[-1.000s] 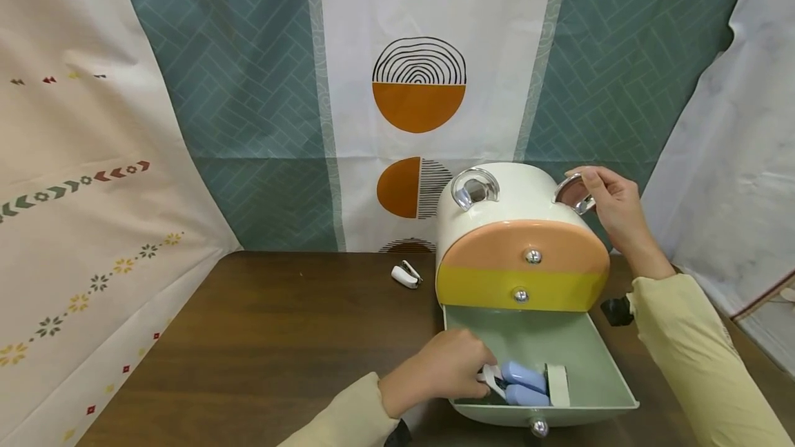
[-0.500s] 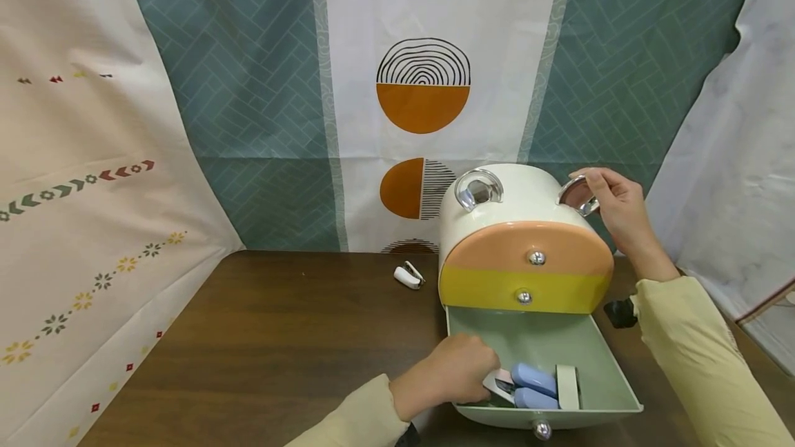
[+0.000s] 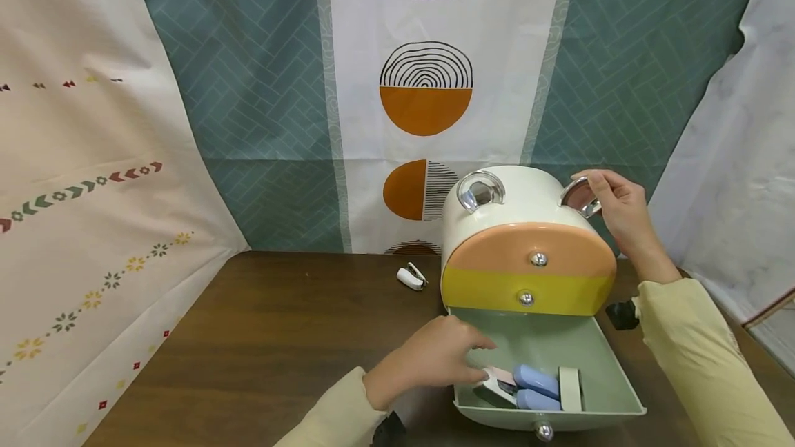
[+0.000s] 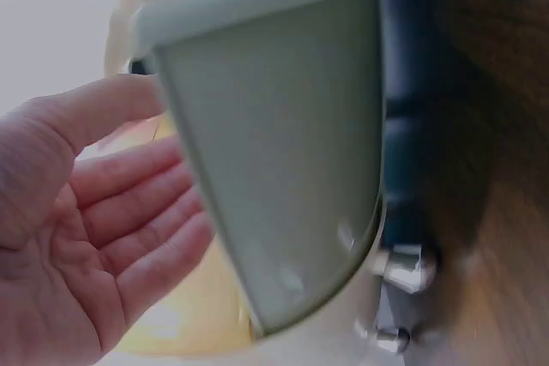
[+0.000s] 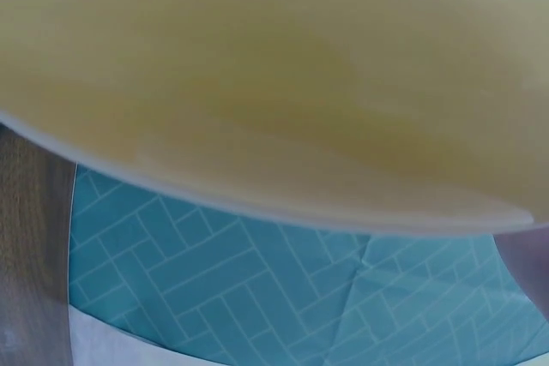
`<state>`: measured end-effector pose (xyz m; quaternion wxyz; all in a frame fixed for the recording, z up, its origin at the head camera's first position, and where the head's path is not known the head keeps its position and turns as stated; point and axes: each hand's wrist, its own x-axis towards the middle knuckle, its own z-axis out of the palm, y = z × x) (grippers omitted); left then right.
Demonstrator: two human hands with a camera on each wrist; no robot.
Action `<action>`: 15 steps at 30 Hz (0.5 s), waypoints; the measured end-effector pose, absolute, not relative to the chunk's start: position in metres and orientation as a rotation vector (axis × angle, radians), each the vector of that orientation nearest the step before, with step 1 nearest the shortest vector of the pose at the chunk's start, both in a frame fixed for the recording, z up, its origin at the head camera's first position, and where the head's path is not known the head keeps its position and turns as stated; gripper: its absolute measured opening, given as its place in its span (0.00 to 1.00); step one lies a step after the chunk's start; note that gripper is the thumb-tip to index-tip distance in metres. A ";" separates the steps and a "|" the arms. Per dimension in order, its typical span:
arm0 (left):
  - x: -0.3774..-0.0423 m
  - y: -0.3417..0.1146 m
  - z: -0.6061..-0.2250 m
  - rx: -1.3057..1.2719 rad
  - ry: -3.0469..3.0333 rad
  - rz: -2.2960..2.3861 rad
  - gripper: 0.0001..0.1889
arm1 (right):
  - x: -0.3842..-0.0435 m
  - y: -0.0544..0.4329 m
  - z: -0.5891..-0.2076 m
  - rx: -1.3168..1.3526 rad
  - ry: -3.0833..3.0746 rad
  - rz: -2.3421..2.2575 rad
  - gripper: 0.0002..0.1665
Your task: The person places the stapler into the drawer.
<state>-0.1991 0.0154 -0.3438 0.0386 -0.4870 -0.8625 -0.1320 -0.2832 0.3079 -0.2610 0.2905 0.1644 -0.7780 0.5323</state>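
My right hand (image 3: 621,219) pinches the silver-rimmed ear (image 3: 580,197) on the right of a rounded cabinet (image 3: 528,248). Below, its pale green bottom drawer (image 3: 540,333) is pulled out. Above the drawer's left side is my left hand (image 3: 437,357), thumb and fingers apart. Its thumb tip overlaps a small white item with a pink top (image 3: 499,376) in the head view. Two blue rounded pieces (image 3: 537,381) and a pale upright block (image 3: 569,390) lie to the right of it. In the left wrist view, the left hand's fingers (image 4: 141,203) stretch along the drawer's side wall.
A small white stapler-like object (image 3: 412,277) lies on the brown table (image 3: 298,323), left of the cabinet. Close behind the cabinet hangs a patterned cloth (image 3: 261,102). Another cloth (image 3: 727,185) hangs along the right side. The drawer's knob (image 3: 544,431) juts out in front.
My left hand has let go of the white item with the pink top, drawn back left and spread its fingers. The drawer's contents sit slightly further right. My right hand keeps its hold.
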 end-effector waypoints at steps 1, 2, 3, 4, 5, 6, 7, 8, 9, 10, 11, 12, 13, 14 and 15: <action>-0.201 0.012 -0.343 -1.487 -2.651 -0.472 0.16 | -0.283 0.308 -0.261 0.427 -2.085 1.416 0.15; -0.202 0.007 -0.342 -1.476 -2.650 -0.537 0.15 | -0.282 0.308 -0.262 0.420 -2.092 1.414 0.15; -0.203 0.003 -0.341 -1.464 -2.644 -0.599 0.15 | -0.282 0.308 -0.263 0.416 -2.094 1.418 0.15; -0.205 -0.001 -0.341 -1.445 -2.645 -0.665 0.14 | -0.281 0.308 -0.264 0.416 -2.094 1.422 0.15; -0.207 -0.005 -0.341 -1.423 -2.646 -0.738 0.14 | -0.281 0.308 -0.265 0.417 -2.092 1.427 0.15; -0.209 -0.010 -0.341 -1.398 -2.650 -0.820 0.14 | -0.282 0.309 -0.265 0.428 -2.083 1.441 0.14; -0.212 -0.015 -0.342 -1.371 -2.651 -0.912 0.13 | -0.282 0.309 -0.266 0.438 -2.074 1.448 0.14; -0.216 -0.019 -0.343 -1.341 -2.645 -0.998 0.13 | -0.282 0.310 -0.266 0.451 -2.063 1.458 0.14; -0.220 -0.024 -0.344 -1.308 -2.642 -1.070 0.13 | -0.283 0.310 -0.266 0.465 -2.049 1.473 0.14; -0.226 -0.029 -0.345 -1.271 -2.635 -1.133 0.13 | -0.283 0.310 -0.266 0.468 -2.044 1.466 0.14; -0.232 -0.034 -0.347 -1.230 -2.627 -1.194 0.12 | -0.283 0.310 -0.265 0.470 -2.042 1.463 0.15; -0.238 -0.038 -0.349 -1.184 -2.620 -1.235 0.12 | -0.283 0.310 -0.264 0.475 -2.039 1.467 0.15; -0.245 -0.043 -0.351 -1.142 -2.613 -1.242 0.12 | -0.283 0.309 -0.264 0.475 -2.044 1.459 0.16; -0.251 -0.047 -0.354 -1.098 -2.611 -1.243 0.11 | -0.283 0.309 -0.263 0.475 -2.049 1.461 0.15; -0.257 -0.051 -0.356 -1.051 -2.615 -1.244 0.11 | -0.283 0.309 -0.263 0.478 -2.054 1.463 0.15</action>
